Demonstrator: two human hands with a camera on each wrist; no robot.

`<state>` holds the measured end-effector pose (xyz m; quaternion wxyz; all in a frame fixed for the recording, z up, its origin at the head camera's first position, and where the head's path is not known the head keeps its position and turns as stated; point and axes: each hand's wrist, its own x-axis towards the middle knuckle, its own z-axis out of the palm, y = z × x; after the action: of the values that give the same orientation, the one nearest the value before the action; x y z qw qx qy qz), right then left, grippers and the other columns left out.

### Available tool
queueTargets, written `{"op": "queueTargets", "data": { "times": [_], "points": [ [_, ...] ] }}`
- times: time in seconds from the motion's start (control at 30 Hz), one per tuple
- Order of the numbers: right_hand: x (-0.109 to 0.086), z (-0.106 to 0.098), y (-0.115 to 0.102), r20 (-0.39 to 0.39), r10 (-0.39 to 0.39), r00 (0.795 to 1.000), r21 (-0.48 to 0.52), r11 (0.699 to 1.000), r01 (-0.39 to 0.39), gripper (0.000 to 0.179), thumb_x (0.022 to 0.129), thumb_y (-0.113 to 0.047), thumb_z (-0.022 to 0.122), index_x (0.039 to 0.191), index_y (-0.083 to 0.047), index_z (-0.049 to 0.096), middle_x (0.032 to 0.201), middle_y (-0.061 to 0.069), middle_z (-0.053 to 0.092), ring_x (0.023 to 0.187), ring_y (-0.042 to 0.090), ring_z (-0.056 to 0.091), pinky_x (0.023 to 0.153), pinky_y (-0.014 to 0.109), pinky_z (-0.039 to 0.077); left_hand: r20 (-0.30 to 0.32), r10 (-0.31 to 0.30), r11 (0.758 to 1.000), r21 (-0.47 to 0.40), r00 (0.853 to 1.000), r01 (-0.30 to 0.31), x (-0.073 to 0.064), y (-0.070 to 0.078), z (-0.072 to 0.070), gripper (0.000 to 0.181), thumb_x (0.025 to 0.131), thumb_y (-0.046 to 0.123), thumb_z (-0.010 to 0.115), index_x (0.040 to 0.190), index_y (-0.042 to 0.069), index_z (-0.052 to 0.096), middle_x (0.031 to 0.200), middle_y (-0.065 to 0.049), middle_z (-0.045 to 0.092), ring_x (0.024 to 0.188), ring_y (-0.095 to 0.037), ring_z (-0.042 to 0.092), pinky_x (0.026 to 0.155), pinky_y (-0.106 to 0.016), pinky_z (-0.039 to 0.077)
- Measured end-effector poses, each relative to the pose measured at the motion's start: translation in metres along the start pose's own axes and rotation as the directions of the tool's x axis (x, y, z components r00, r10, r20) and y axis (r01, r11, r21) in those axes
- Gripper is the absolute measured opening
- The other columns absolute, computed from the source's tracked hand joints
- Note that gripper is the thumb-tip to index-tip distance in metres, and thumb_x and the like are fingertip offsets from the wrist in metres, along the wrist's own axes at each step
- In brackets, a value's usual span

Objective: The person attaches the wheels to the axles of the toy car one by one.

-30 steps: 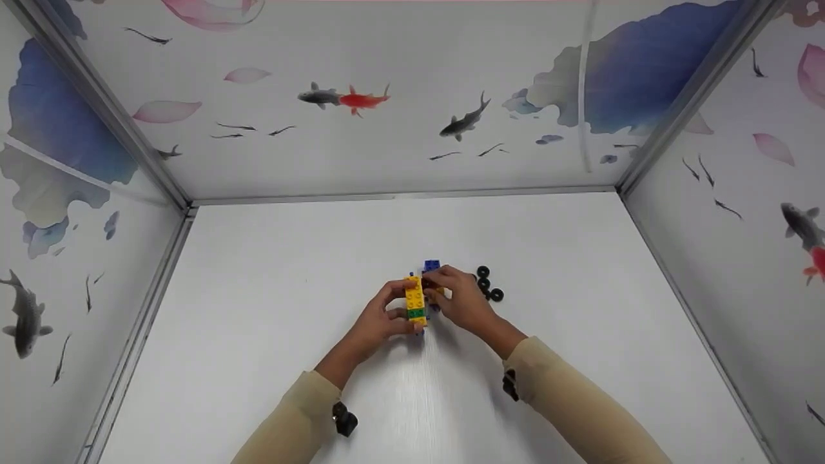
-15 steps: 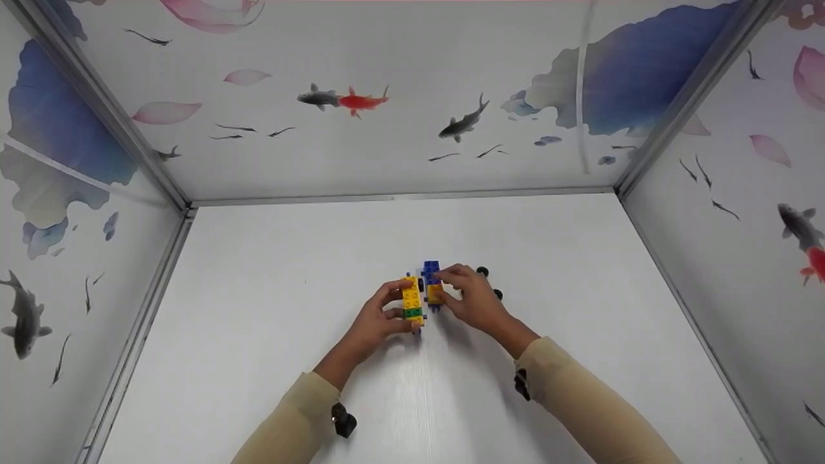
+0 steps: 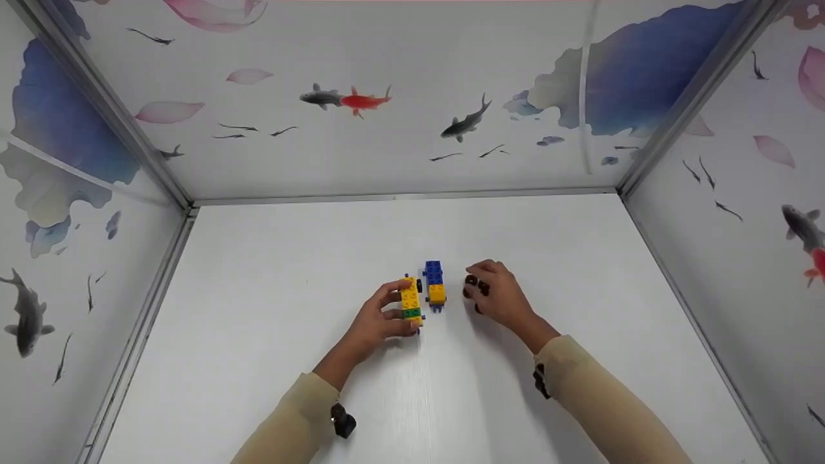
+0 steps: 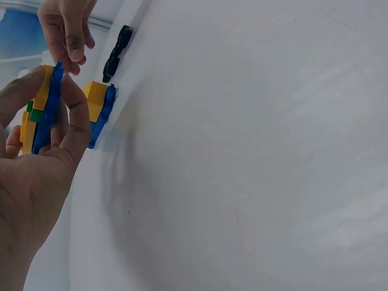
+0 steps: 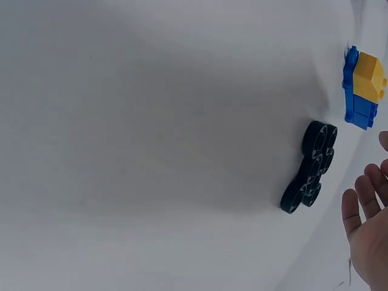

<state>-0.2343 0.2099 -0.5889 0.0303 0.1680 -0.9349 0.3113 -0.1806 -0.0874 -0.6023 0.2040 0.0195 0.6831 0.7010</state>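
My left hand (image 3: 374, 320) grips a toy block car (image 3: 410, 300), yellow with a green band on a blue base. A black wheel (image 3: 419, 285) sits on its right side near the far end. Just right of it, a second block car (image 3: 434, 278), blue and yellow, stands on the table. My right hand (image 3: 507, 295) is over a cluster of loose black wheels (image 5: 312, 163), partly hiding them in the head view. In the right wrist view its fingers (image 5: 367, 193) are loosely extended, apart from the wheels, and hold nothing.
The white tabletop (image 3: 271, 270) is bounded by printed panels (image 3: 387, 148) at the back and both sides, with metal strips (image 3: 296, 200) along the edges. Beige sleeves (image 3: 606, 393) with small black devices (image 3: 343, 420) at the cuffs cover both forearms.
My right hand has drawn away from the two cars, rightward to the loose wheels. The wheel on the held car has come into view. My left hand stays nearly in place.
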Motion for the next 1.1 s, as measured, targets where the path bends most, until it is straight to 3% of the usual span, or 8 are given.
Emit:
{"op": "queueTargets", "data": {
  "times": [0.27, 0.5, 0.7, 1.1],
  "points": [
    [-0.004, -0.005, 0.021, -0.03, -0.013, 0.999, -0.102, 0.995, 0.01, 0.036, 0.105, 0.001, 0.069, 0.141, 0.005, 0.071, 0.139, 0.022, 0.07, 0.13, 0.043, 0.066, 0.107, 0.059, 0.059, 0.004, 0.0, 1.0, -0.018, 1.0, 0.0, 0.001, -0.001, 0.0, 0.086, 0.089, 0.011, 0.094, 0.16, 0.035, 0.051, 0.165, -0.013, 0.05, 0.12, -0.028, 0.075, 0.097, -0.041, 0.068],
    [-0.007, -0.006, 0.031, 0.06, 0.033, 0.998, -0.218, 0.976, -0.019, 0.048, 0.105, 0.007, 0.062, 0.151, -0.002, 0.066, 0.156, 0.017, 0.064, 0.144, 0.046, 0.059, 0.107, 0.073, 0.054, 0.007, -0.004, 1.0, -0.02, 1.0, 0.004, 0.001, -0.002, 0.001, 0.085, 0.089, 0.013, 0.094, 0.16, 0.035, 0.052, 0.166, -0.012, 0.05, 0.119, -0.027, 0.076, 0.097, -0.04, 0.068],
    [-0.008, -0.007, 0.033, 0.109, 0.089, 0.99, -0.287, 0.956, -0.055, 0.048, 0.106, 0.002, 0.06, 0.153, -0.006, 0.065, 0.162, 0.011, 0.061, 0.144, 0.05, 0.056, 0.105, 0.078, 0.051, 0.009, -0.003, 1.0, -0.024, 1.0, 0.003, 0.001, -0.002, 0.0, 0.085, 0.089, 0.013, 0.094, 0.16, 0.035, 0.052, 0.166, -0.013, 0.049, 0.119, -0.027, 0.076, 0.097, -0.04, 0.068],
    [-0.008, -0.013, 0.038, 0.046, 0.141, 0.989, -0.312, 0.943, -0.119, 0.031, 0.105, 0.002, 0.063, 0.133, -0.003, 0.076, 0.142, 0.016, 0.067, 0.131, 0.047, 0.061, 0.1, 0.075, 0.054, 0.029, 0.013, 0.999, -0.038, 0.999, -0.012, -0.001, -0.002, -0.001, 0.085, 0.09, 0.009, 0.092, 0.16, 0.033, 0.051, 0.165, -0.014, 0.049, 0.115, -0.027, 0.076, 0.097, -0.04, 0.068]
  ]
}}
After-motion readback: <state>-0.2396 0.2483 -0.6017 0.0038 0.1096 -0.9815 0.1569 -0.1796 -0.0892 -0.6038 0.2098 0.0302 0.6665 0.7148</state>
